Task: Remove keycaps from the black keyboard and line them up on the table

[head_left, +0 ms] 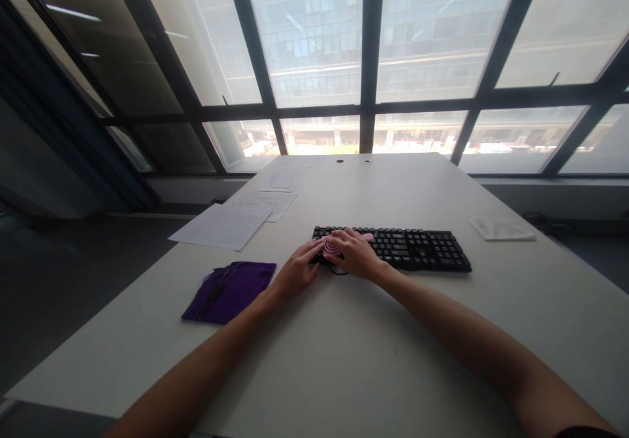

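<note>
A pink round thing with a spiral pattern rests on the left end of a black keyboard; a pink end of it, or of another pink piece, sticks out to the right. My right hand lies over it with the fingers curled round it. From the left, my left hand touches its edge and the keyboard's left end with its fingertips. Part of the pink thing is hidden under my right hand. Below the keyboard's front edge a bit of dark cable shows.
Left of my left hand lies a purple pouch with a dark item on it. Paper sheets line the table's left edge. A flat white packet is at the right, on the white table. Windows stand behind.
</note>
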Demonstrator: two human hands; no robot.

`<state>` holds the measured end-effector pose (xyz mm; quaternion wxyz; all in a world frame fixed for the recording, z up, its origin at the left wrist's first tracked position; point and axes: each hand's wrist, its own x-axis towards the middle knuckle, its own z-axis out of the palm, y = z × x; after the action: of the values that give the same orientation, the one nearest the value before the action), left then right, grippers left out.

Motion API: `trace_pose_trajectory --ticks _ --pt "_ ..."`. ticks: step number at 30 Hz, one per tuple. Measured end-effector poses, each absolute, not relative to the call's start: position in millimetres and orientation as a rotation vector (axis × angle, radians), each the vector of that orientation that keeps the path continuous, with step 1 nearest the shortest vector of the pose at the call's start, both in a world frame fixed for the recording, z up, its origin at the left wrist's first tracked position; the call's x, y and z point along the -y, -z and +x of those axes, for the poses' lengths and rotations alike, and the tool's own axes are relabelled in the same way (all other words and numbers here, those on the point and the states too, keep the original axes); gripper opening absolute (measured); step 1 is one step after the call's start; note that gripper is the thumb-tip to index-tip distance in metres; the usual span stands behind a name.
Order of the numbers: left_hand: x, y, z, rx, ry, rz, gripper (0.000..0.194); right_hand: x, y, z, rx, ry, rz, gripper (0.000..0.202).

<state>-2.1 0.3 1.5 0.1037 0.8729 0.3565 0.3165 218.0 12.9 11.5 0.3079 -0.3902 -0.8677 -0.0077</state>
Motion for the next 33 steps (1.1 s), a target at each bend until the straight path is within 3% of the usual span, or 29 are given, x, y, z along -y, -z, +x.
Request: trace_pose_trajectory --ticks 33 --pt "-5.8 6.0 -4.7 -1.099 -0.903 2.598 0.059 -8.2 -11.7 213.8 2.297 0.047 -1.093 0.042"
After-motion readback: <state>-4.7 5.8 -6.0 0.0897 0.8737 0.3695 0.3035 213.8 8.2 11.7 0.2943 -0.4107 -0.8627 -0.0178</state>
